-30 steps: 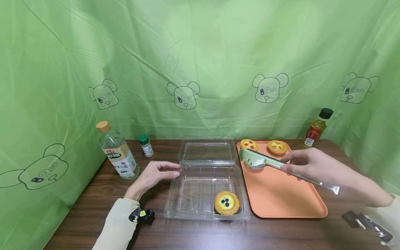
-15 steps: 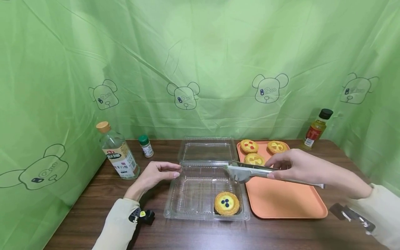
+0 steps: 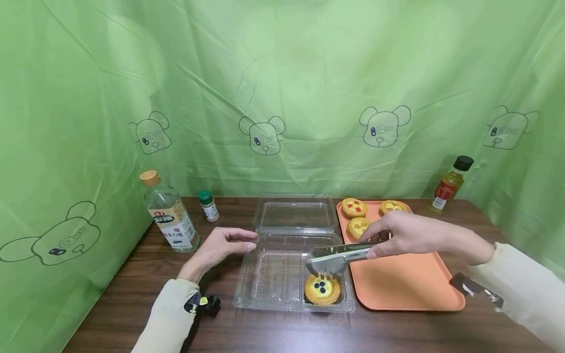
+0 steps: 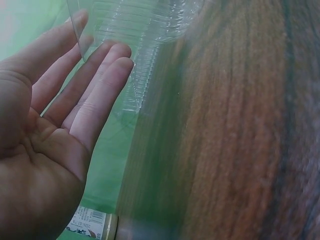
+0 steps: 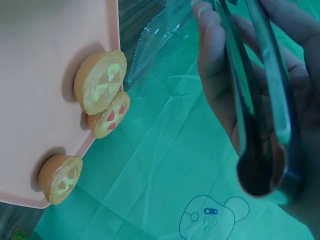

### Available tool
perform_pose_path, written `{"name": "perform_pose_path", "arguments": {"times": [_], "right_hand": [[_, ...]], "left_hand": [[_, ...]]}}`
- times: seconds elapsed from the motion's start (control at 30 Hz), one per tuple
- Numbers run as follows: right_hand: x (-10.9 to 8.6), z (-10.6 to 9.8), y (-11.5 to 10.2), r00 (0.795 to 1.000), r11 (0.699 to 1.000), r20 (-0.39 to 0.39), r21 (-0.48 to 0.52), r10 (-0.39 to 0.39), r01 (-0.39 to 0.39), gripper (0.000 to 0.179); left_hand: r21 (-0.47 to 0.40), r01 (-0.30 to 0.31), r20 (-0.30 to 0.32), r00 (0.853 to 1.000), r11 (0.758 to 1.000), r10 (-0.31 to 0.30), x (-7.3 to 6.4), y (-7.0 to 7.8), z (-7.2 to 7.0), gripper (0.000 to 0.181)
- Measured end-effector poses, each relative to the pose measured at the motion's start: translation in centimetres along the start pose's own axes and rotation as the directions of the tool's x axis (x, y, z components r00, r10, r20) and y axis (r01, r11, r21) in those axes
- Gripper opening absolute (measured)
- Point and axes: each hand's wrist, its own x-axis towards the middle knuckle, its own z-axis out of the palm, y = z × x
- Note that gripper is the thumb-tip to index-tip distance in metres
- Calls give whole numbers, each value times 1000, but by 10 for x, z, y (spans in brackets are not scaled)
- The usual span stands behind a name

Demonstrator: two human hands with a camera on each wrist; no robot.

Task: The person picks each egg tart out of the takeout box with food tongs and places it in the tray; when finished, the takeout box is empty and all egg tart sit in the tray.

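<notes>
My right hand (image 3: pixel 395 235) holds metal tongs (image 3: pixel 342 260) by the arms, and their toothed heads overlap the far edge of a blueberry-topped egg tart (image 3: pixel 322 290). That tart sits in the front right of a clear plastic clamshell container (image 3: pixel 269 289), whose lid (image 3: pixel 295 213) is folded back. With thumb and index finger, my left hand (image 3: pixel 220 247) pinches the container's left rim near the hinge; its other fingers (image 4: pixel 102 102) stay straight. In the right wrist view the tongs' arms (image 5: pixel 272 70) stand a little apart in my hand.
An orange tray (image 3: pixel 406 289) to the right bears a tart with red pieces (image 3: pixel 354 208) and two with yellow pieces (image 3: pixel 358 227). A vinegar bottle (image 3: pixel 174 225) and a green-capped jar (image 3: pixel 209 208) stand left; an oil bottle (image 3: pixel 448 189) stands behind the tray.
My right hand has carried the tongs left and toward me, from the tarts on the tray to over the blueberry tart in the container. My left hand stays at the rim.
</notes>
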Motion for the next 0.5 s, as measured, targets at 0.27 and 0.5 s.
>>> {"name": "perform_pose_path", "arguments": {"times": [0.27, 0.5], "right_hand": [[18, 2, -6, 997, 1000, 70, -13, -27, 28, 17], [29, 5, -12, 993, 999, 119, -37, -8, 12, 12]], "left_hand": [[-7, 1, -6, 1000, 1000, -1, 0, -2, -1, 38], [-3, 6, -9, 1000, 1000, -6, -1, -1, 1, 37]]}}
